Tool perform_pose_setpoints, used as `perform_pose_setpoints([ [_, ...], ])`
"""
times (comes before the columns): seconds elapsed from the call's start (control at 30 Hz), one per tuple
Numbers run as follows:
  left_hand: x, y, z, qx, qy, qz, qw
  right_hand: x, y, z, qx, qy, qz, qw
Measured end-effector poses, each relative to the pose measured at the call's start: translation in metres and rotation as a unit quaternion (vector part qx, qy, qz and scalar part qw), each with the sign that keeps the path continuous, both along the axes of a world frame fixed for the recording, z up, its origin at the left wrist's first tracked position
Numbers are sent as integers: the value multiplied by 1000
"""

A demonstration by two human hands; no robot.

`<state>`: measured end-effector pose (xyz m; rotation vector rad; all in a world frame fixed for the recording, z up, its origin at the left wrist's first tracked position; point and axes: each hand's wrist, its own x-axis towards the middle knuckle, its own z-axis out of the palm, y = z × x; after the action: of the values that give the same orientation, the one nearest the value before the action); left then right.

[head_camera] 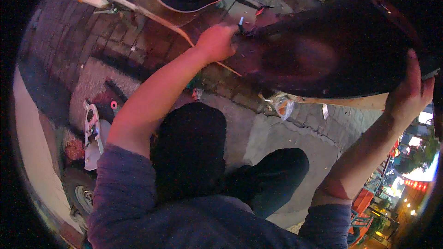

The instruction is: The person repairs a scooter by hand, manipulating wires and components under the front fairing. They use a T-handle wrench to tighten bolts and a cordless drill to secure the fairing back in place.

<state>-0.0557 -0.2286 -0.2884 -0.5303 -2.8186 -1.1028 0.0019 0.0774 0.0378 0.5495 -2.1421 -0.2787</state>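
A large dark, glossy object (pixel 301 52) spans the upper right before me; dim light hides its exact kind. My left hand (pixel 218 41) is curled at its left end, beside a small black part with a pale tip. Blur and shadow partly hide those fingers. At the far right my right hand (pixel 410 91) grips the object's near right edge, thumb up along the dark surface and the other fingers partly out of sight. A pale strip (pixel 346 101) shows beneath the near edge.
A round, dark-lined container (pixel 190 7) stands at the top. A white plastic part (pixel 93 141) and a wheel (pixel 83 195) are at left. On the pavement (pixel 277 138) lies a clear plastic bag (pixel 284 107). Red chairs or tables (pixel 361 204) stand far right.
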Motion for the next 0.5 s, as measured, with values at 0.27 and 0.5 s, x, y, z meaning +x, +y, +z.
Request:
perform_pose_setpoints([
  [0.27, -62, 60, -14, -234, -129, -68, 961, 2, -54, -23, -429, -105, 183, 879],
  [0.5, -47, 46, 32, -15, -37, 26, 999, 10, -59, -20, -412, -126, 123, 894],
])
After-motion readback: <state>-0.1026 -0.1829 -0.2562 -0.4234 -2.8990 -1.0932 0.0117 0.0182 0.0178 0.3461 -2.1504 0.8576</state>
